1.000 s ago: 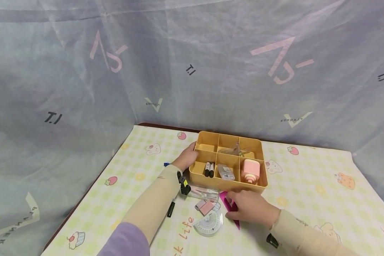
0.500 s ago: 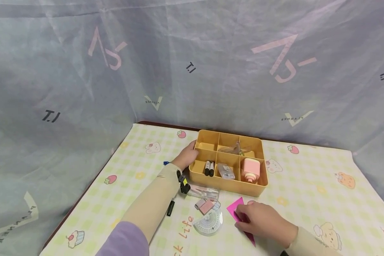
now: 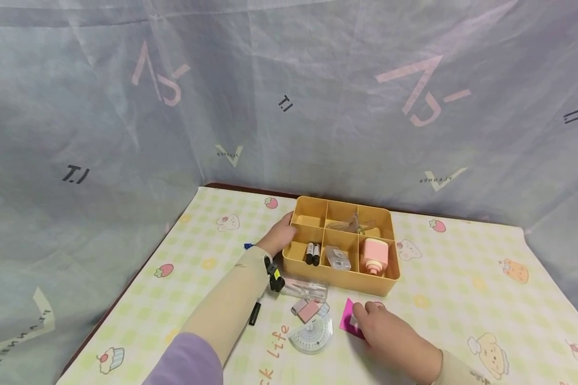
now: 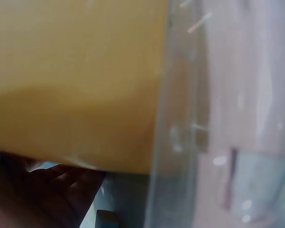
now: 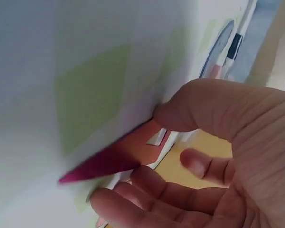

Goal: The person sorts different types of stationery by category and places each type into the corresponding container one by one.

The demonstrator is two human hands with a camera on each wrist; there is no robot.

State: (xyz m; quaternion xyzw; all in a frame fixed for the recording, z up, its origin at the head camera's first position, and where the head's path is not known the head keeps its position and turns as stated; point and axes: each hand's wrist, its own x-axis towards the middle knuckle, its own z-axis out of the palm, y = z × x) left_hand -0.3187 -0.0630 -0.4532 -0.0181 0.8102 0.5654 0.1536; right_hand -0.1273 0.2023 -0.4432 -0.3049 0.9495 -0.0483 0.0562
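My right hand point(image 3: 392, 334) pinches a magenta set square point(image 3: 348, 321) low over the table, in front of the divided box. In the right wrist view its thumb lies on one edge of the set square point(image 5: 121, 154) and the fingers on the other; a small triangular cut-out shows near the thumb. The left hand point(image 3: 280, 234) grips the left wall of the yellow storage box point(image 3: 339, 277). In the left wrist view, the box wall point(image 4: 76, 71) fills much of the picture, with dark fingers point(image 4: 71, 190) along its edge.
Inside the box are two black-and-white markers point(image 3: 313, 254), a clear plastic piece point(image 3: 337, 259), a pink bottle point(image 3: 375, 255) and a crumpled clear bag point(image 3: 351, 223). In front lie a clear case point(image 3: 305, 290), a pink eraser point(image 3: 309, 311), a protractor point(image 3: 312, 336) and a black-capped pen point(image 3: 255, 314).
The right hand has drawn the set square away from the box's front, to the right and nearer, turning it along the way. My left hand keeps its place on the box.
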